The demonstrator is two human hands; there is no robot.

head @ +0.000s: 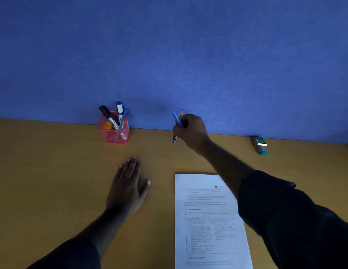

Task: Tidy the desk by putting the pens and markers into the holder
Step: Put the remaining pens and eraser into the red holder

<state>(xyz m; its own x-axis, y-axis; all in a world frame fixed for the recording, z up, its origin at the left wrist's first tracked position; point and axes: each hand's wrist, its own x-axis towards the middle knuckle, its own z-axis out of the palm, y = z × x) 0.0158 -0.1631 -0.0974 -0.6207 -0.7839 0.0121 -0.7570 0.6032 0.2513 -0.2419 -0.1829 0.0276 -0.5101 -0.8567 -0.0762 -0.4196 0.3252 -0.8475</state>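
A red mesh holder (114, 135) stands on the wooden desk against the blue partition, left of centre. Inside it are a black-capped marker (108, 116), a blue-capped white marker (120, 110), a blue pen and something orange. My right hand (190, 131) is to the right of the holder, near the partition, closed around a bundle of pens (177, 119), blue and yellow ends sticking up and dark tips below the fist. My left hand (128, 183) lies flat on the desk, palm down, fingers together, holding nothing.
A printed sheet of paper (206, 220) lies near the front edge, partly under my right forearm. A small green and grey stapler-like object (260, 145) sits by the partition at the right. The blue partition (169, 55) bounds the desk's far edge.
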